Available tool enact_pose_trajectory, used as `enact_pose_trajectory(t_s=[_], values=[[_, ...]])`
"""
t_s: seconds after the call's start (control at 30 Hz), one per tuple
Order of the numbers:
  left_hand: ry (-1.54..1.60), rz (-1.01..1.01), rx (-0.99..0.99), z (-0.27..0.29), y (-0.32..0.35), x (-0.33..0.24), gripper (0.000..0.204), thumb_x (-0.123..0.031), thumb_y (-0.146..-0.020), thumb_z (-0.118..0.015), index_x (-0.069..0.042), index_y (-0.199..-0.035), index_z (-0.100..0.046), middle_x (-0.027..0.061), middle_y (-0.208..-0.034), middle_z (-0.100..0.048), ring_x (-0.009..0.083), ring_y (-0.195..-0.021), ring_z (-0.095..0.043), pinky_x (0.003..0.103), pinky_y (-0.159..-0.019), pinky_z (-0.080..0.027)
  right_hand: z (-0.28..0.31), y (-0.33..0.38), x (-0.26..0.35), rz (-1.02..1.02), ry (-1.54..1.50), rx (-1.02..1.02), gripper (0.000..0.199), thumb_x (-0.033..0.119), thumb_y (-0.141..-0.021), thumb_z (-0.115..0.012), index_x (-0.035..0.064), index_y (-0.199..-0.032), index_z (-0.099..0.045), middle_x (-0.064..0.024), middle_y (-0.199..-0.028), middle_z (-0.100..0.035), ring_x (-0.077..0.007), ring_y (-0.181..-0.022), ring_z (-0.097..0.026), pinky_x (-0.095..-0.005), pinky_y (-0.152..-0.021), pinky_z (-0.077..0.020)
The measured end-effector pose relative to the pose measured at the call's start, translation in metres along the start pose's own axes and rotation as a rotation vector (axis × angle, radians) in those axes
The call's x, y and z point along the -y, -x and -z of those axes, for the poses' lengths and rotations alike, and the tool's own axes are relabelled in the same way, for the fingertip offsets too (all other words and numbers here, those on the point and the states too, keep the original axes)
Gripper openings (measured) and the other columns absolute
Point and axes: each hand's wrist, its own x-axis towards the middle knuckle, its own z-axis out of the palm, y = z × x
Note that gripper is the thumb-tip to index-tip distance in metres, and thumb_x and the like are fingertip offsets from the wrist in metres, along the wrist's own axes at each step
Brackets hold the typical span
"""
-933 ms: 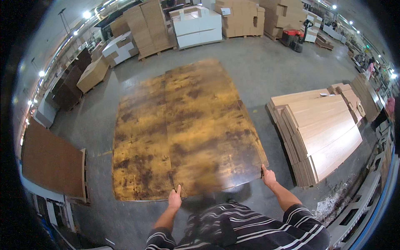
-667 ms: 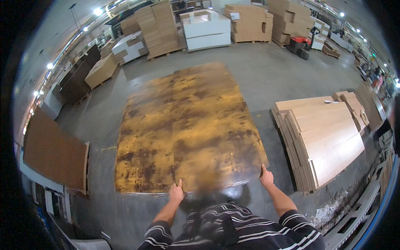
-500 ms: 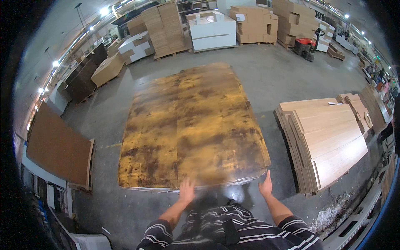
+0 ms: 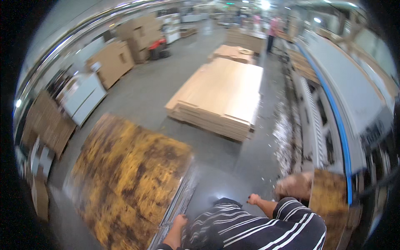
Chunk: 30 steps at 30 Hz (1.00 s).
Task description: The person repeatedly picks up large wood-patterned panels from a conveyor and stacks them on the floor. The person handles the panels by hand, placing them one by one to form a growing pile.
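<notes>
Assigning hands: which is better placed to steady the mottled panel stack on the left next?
Left, probably: the left hand is beside the mottled panel stack; the right hand is farther off, over the floor.

Floor (image 4: 175,77) grey, smooth, faintly glossy. At lower left, low stack of mottled yellow-brown panels (image 4: 129,179). Beyond, well apart, stack of pale wood-toned boards (image 4: 218,89), edges uneven. Whitish scraps (image 4: 283,139) strewn in strip along right. Farther left: white block-shaped stack (image 4: 85,98), brown cardboard stack (image 4: 110,64), red wheeled machine (image 4: 158,49). Bases partly blurred.
</notes>
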Motion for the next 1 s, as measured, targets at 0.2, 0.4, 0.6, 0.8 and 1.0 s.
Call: enact_pose_trajectory(t_s=[0.2, 0.4, 0.6, 0.8, 1.0], values=[[-0.145, -0.290, 0.057, -0.032, 0.010, 0.041, 0.038, -0.021, -0.072, -0.063, -0.012, -0.109, -0.064, 0.0141, -0.100, -0.066, 0.0300, -0.096, -0.062, 0.037, -0.085, -0.049, -0.087, 0.107, 0.018, -0.262, -0.575, -0.309, 0.048, 0.040, -0.074, -0.067, 0.0094, -0.111, -0.063, -0.0157, -0.107, -0.063, -0.0315, -0.100, -0.060, -0.0396, -0.087, -0.0475], [-0.307, -0.391, 0.290, -0.093, 0.025, 0.089, 0.036, -0.022, -0.074, -0.063, -0.013, -0.108, -0.065, 0.0161, -0.099, -0.066, 0.0292, -0.096, -0.063, 0.038, -0.084, -0.049, -0.191, 0.271, 0.047, -0.389, -0.659, -0.519, 0.037, 0.032, -0.076, -0.065, 0.0100, -0.105, -0.064, -0.0141, -0.092, -0.067, -0.0295, -0.087, -0.064, -0.0395, -0.081, -0.0491], [-0.537, -0.522, 0.439, -0.116, 0.054, 0.087, 0.034, -0.028, -0.073, -0.067, -0.012, -0.103, -0.068, 0.0170, -0.093, -0.067, 0.0302, -0.089, -0.065, 0.037, -0.078, -0.051, -0.212, 0.409, 0.055, -0.556, -0.833, -1.218, 0.025, 0.023, -0.080, -0.062, 0.0056, -0.098, -0.064, -0.0155, -0.093, -0.065, -0.0307, -0.090, -0.061, -0.0397, -0.081, -0.0469], [-0.542, -0.619, 0.421, -0.143, 0.075, 0.064, 0.037, -0.023, -0.069, -0.068, -0.007, -0.102, -0.067, 0.0156, -0.087, -0.068, 0.0257, -0.084, -0.066, 0.033, -0.076, -0.051, -0.284, 0.571, -0.027, -1.180, -0.529, -1.601, 0.036, 0.024, -0.080, -0.063, 0.0079, -0.112, -0.057, -0.0145, -0.114, -0.057, -0.0318, -0.108, -0.050, -0.0423, -0.090, -0.0388], [-0.332, -0.558, 0.431, -0.211, 0.115, 0.078, 0.028, -0.013, -0.074, -0.067, -0.005, -0.102, -0.066, 0.0105, -0.075, -0.067, 0.0171, -0.064, -0.063, 0.030, -0.060, -0.050, -0.471, 0.732, -0.069, -2.149, -0.733, -0.991, 0.059, 0.039, -0.083, -0.062, 0.0104, -0.129, -0.040, -0.0140, -0.136, -0.040, -0.0319, -0.121, -0.042, -0.0500, -0.095, -0.0357]])
